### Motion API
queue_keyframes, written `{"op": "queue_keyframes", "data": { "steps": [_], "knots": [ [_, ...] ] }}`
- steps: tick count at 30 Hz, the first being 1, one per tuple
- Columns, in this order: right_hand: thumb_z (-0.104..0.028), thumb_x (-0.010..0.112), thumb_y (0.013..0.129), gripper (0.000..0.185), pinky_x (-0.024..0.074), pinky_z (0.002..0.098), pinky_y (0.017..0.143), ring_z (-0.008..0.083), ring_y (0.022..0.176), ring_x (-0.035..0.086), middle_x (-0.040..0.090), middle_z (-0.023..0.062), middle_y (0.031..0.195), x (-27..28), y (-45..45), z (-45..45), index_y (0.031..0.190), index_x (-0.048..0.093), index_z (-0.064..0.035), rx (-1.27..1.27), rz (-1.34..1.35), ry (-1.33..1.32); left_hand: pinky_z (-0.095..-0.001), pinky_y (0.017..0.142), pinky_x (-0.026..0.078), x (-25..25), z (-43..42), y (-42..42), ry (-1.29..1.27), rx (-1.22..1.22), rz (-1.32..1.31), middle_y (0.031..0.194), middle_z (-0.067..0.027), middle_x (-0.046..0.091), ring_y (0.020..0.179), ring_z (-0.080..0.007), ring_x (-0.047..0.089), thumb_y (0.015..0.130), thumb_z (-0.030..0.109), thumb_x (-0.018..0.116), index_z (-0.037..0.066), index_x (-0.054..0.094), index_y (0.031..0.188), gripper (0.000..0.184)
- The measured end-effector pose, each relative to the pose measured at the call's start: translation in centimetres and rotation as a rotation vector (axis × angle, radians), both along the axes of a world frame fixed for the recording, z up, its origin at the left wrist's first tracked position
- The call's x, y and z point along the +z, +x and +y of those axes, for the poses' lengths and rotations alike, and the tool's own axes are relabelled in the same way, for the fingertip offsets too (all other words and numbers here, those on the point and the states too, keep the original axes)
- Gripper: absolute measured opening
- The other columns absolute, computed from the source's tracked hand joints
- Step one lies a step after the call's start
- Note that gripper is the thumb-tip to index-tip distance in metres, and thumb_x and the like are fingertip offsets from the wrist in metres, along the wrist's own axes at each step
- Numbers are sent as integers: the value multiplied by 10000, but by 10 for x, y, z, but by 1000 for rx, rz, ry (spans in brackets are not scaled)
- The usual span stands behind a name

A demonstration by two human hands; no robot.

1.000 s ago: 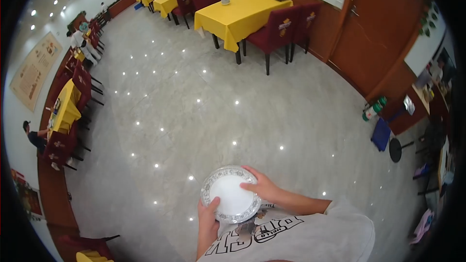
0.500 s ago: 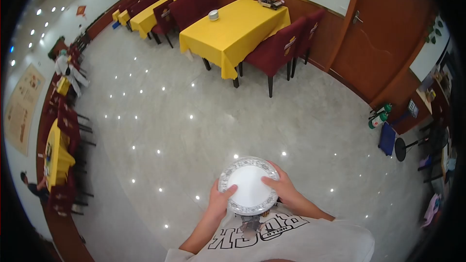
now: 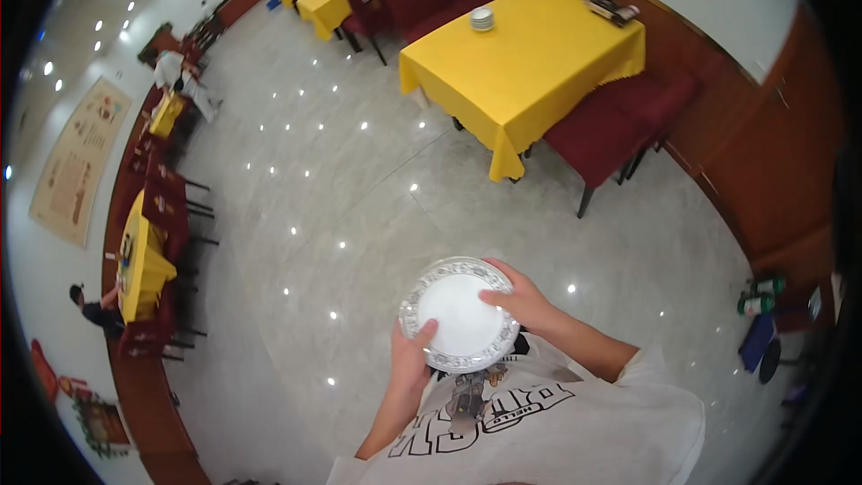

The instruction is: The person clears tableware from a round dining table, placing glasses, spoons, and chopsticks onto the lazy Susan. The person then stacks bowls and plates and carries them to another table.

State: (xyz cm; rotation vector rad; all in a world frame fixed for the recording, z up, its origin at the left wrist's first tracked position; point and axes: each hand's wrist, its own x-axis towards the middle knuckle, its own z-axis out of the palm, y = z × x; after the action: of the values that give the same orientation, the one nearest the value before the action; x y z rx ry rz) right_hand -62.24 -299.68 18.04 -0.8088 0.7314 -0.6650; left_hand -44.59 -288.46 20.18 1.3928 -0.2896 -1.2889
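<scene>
A round white plate [image 3: 458, 319] with a grey patterned rim is held level in front of my shirt; whether others are stacked beneath it cannot be seen. On its left side my left hand [image 3: 410, 355] grips the edge, thumb lying on the white middle. My right hand [image 3: 525, 298] clasps the opposite edge with its thumb on top. The fingers of both hands are mostly hidden under the plate.
Ahead stands a table with a yellow cloth [image 3: 521, 67], bearing a stack of small white dishes [image 3: 482, 19] and dark items [image 3: 611, 9]. A maroon chair [image 3: 602, 130] is beside it. Two people are at tables along the left wall. Green bottles [image 3: 756, 304] stand at right.
The view has turned and moved closer to the yellow-clothed table, which now appears larger and farther right. Both hands keep their hold on the plate.
</scene>
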Motion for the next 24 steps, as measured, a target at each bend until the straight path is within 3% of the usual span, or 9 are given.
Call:
{"op": "queue_keyframes", "data": {
  "steps": [2, 6, 8, 10, 13, 15, 19, 21, 24],
  "knots": [
    [-85, 662, 853, 645, 485, 320, 909, 187, 1088, 566, 551, 139, 1249, 5, 24, -39, 1410, 346, -9, 89, 43, -74, -365, 912, 508, 0, -26, 17, -128, 121, 93, 1199, -169, 570, 1066, -260, 598, 835, -33, 609, -12, 415, 1301, 505],
    [-86, 662, 855, 654, 460, 311, 938, 186, 1118, 542, 544, 148, 1258, -25, 68, -88, 1417, 336, -7, 192, 140, -211, -373, 920, 506, -6, -71, 50, -31, 225, 116, 1206, -176, 567, 1076, -271, 594, 837, -38, 595, -18, 426, 1298, 491],
    [-86, 659, 858, 644, 456, 312, 943, 185, 1120, 543, 544, 144, 1264, -34, 90, -121, 1412, 343, 0, 177, 122, 23, -374, 922, 504, -20, -105, 70, 4, 210, 153, 1211, -175, 565, 1077, -271, 593, 838, -33, 597, -22, 426, 1298, 491],
    [-81, 659, 857, 640, 456, 310, 941, 186, 1121, 544, 546, 140, 1262, -33, 111, -167, 1409, 347, 1, 149, 99, 45, -375, 923, 502, -28, -150, 94, 57, 179, 179, 1215, -175, 563, 1077, -271, 592, 839, -29, 599, -25, 426, 1298, 491],
    [-73, 659, 854, 633, 457, 306, 938, 189, 1122, 546, 551, 133, 1258, -23, 135, -227, 1404, 355, 2, 41, 68, 140, -384, 894, 506, -33, -230, 133, 3, 92, 94, 1208, -180, 567, 1057, -276, 599, 854, 5, 594, -46, 449, 1283, 456],
    [-70, 663, 847, 624, 465, 309, 928, 189, 1111, 554, 556, 133, 1246, -20, 146, -269, 1393, 369, 0, -71, 155, -53, -375, 890, 507, -35, -290, 154, -67, -23, 70, 1197, -175, 576, 1049, -268, 603, 850, 3, 598, -48, 451, 1281, 458],
    [-79, 678, 837, 631, 477, 313, 912, 190, 1093, 564, 559, 139, 1232, -35, 156, -313, 1387, 377, -7, -335, 120, 53, -354, 884, 508, -32, -395, 179, -41, -310, 74, 1159, -164, 600, 1027, -244, 613, 830, 8, 637, -37, 452, 1276, 485],
    [-86, 692, 827, 602, 489, 323, 895, 195, 1072, 578, 570, 140, 1213, -48, 153, -337, 1354, 413, -5, -512, 74, 253, -352, 880, 511, -36, -440, 182, 31, -434, -19, 1149, -163, 607, 1010, -246, 623, 832, 10, 635, -39, 466, 1267, 469],
    [-112, 700, 822, 621, 470, 322, 914, 213, 1074, 578, 580, 141, 1203, -63, 134, -375, 1355, 405, 5, -492, 108, 336, -354, 880, 512, -73, -489, 172, 59, -517, -23, 1165, -166, 598, 1026, -248, 617, 841, 13, 627, -40, 468, 1260, 452]
  ]
}}
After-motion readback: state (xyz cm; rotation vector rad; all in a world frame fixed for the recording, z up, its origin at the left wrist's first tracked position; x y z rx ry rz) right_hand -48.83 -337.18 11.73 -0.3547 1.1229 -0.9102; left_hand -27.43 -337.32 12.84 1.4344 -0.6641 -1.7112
